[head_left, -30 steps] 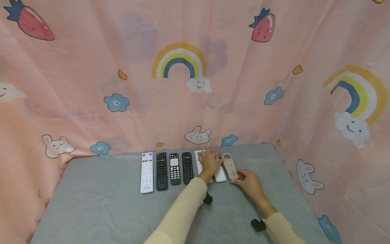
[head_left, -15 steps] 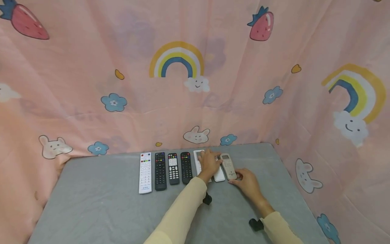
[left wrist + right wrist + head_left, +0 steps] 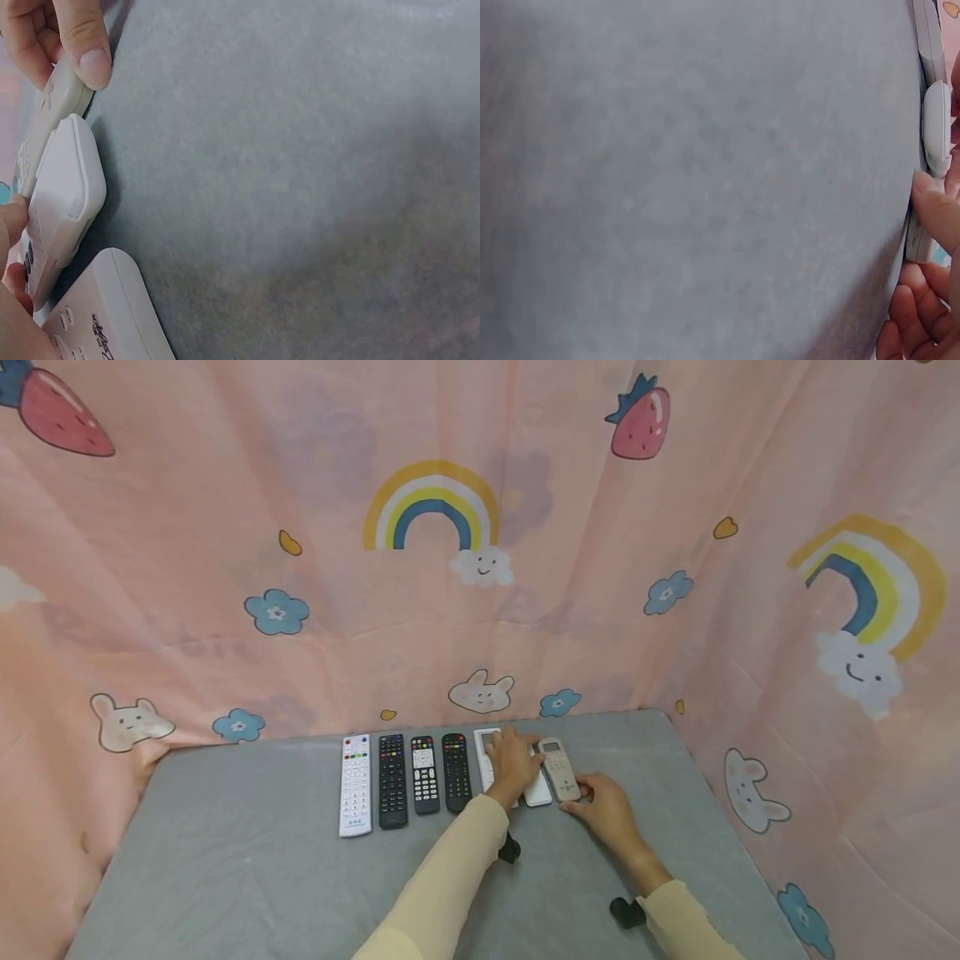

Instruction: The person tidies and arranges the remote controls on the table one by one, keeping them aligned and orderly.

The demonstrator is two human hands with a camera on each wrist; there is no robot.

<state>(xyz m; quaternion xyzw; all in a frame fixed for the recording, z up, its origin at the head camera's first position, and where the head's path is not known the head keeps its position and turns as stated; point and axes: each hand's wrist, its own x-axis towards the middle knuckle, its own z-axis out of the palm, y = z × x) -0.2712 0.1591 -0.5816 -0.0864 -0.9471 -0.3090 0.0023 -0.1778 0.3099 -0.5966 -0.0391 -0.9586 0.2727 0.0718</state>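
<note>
Several remotes lie side by side in a row on the grey table. My left hand rests flat across two white remotes, one mostly hidden beneath it; its fingertips touch the middle white remote. At the right end of the row lies a beige remote. My right hand pinches its near end, thumb against the end and curled fingers on its right side. The right wrist view shows that thumb on the remote's edge.
Left of my hands lie a long white remote and three black ones. A pink printed curtain walls the table at the back and both sides. Bare grey cloth spreads in front and to the left.
</note>
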